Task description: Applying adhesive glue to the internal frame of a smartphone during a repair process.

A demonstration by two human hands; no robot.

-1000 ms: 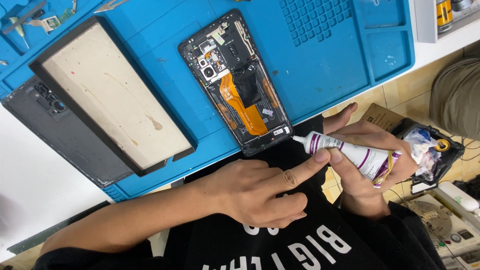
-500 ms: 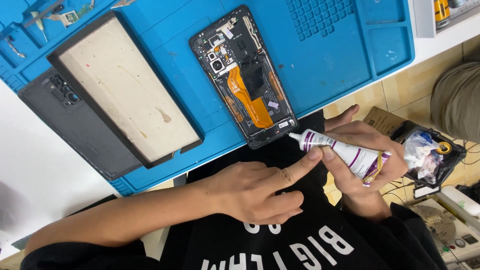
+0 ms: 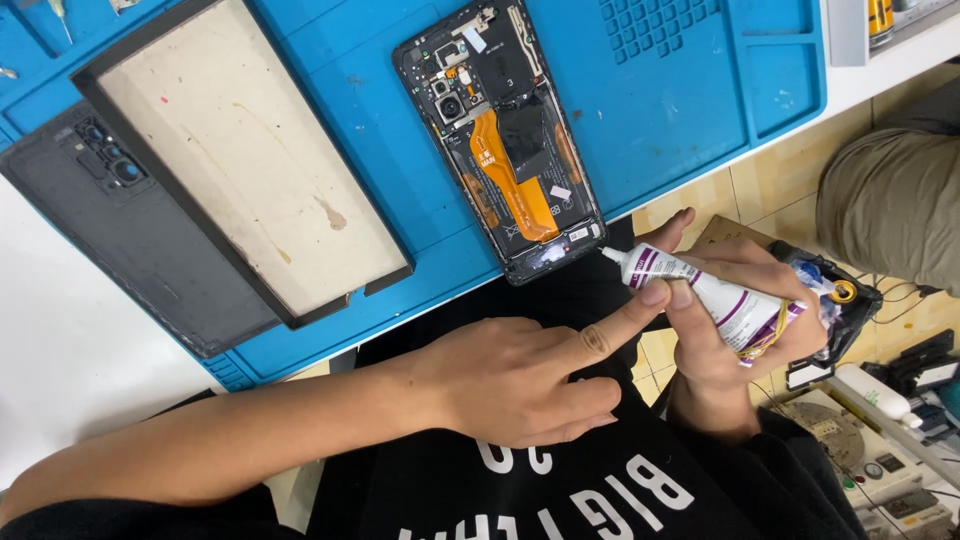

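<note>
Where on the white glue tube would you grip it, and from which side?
Grip the glue tube around its soft, wide rear body, coming from below and behind, roughly as the right hand does. The narrow nozzle points at the opened phone, so it should probably stay free; the left hand touches the neck.

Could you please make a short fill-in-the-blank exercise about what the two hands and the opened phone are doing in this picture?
1. The right hand holds a white ______ of glue.
2. The glue tube points its nozzle at the bottom edge of the opened ______.
3. The left hand touches the tube with its ______ finger.
4. The opened phone lies on a ______ work mat.

Missing words: tube; phone; index; blue
</note>
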